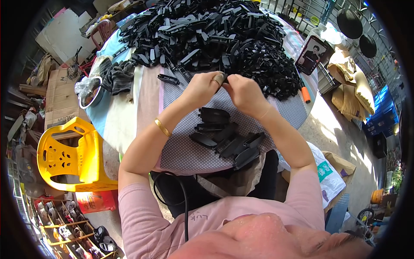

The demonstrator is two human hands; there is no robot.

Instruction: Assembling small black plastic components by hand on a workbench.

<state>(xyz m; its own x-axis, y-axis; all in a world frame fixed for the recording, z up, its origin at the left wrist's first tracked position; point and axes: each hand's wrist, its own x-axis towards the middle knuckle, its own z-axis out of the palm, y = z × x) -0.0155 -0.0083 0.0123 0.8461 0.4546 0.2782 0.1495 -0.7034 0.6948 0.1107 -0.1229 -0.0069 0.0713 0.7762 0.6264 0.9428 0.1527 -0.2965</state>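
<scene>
Left hand (202,89) and right hand (246,94) pinching small black part (224,79), black pile (207,36) beyond

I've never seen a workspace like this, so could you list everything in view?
table: one, multicoloured cloth, centre
black plastic parts: uncountable, black, heaped across its far side
set-apart pieces: several, black, near edge
phone: one, dark, right edge
handled tool: one, orange handle, beside heap
bowl: one, white rim, left edge
crumpled fabric: count unclear, dark grey, beside bowl
chair: one, yellow, left
shoes: many, mixed colours, lower left
sacks: several, tan, right
left hand, right hand: two, bare, centre, holding a mostly hidden dark piece
</scene>
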